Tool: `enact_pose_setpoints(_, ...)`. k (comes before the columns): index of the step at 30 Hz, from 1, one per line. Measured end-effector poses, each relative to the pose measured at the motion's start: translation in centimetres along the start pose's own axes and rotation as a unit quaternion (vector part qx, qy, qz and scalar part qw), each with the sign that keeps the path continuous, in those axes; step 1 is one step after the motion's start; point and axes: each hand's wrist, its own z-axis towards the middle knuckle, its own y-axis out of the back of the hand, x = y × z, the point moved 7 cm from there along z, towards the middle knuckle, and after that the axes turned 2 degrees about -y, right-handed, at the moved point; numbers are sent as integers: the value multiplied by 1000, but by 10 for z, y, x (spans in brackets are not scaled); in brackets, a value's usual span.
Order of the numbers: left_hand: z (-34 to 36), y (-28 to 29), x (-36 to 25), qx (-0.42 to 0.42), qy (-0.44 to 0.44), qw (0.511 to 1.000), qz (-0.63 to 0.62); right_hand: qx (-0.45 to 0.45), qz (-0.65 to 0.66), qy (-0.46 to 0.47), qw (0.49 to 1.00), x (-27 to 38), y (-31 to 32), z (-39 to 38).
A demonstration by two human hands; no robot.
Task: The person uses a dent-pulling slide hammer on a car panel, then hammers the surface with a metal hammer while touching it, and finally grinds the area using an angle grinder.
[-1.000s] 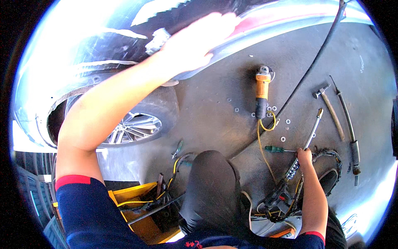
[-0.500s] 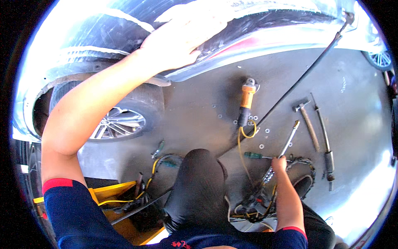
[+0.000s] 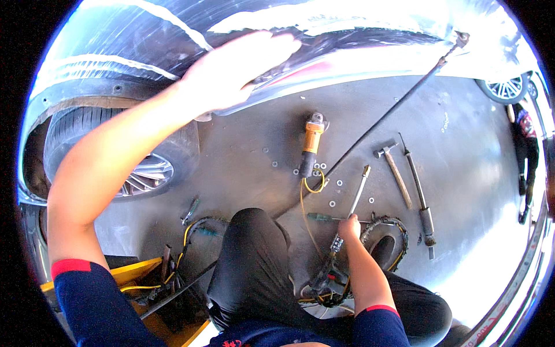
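My left hand [image 3: 237,66] lies flat, fingers stretched, on or just above the scuffed car body panel [image 3: 133,32] with white streaks, above a wheel [image 3: 75,130]. My right hand [image 3: 350,227] is closed round a long silver rod tool [image 3: 361,182], whose lower end meets a dark tool body with hoses and cables [image 3: 329,277]. A green-handled screwdriver [image 3: 318,216] lies beside that hand. An orange angle grinder [image 3: 313,136] with a yellow cord rests on the floor, surrounded by several washers.
A hammer [image 3: 396,173] and a long shafted tool [image 3: 425,214] lie at right. A black hose [image 3: 381,118] runs diagonally up to the car. A yellow box [image 3: 136,269] sits lower left. Another wheel [image 3: 506,87] and dark shapes I cannot make out are at far right.
The view has swung rightward, bringing the far wheel into sight. My left hand appears lower and further left in the picture, still at the panel. My right hand keeps its hold on the rod.
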Motion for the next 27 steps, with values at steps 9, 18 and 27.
enact_pose_setpoints(9, 48, -29, -16, -23, -19, 996, 86, 12, -8, 6, 1000, 6, -5, -3)
enact_pose_setpoints(18, 8, -72, -40, 193, -82, 968, 135, 31, 27, 25, 999, 7, 2, -9)
enact_pose_setpoints(27, 123, -8, -19, -61, 7, 998, -5, 5, 53, 38, 998, -3, -1, 5)
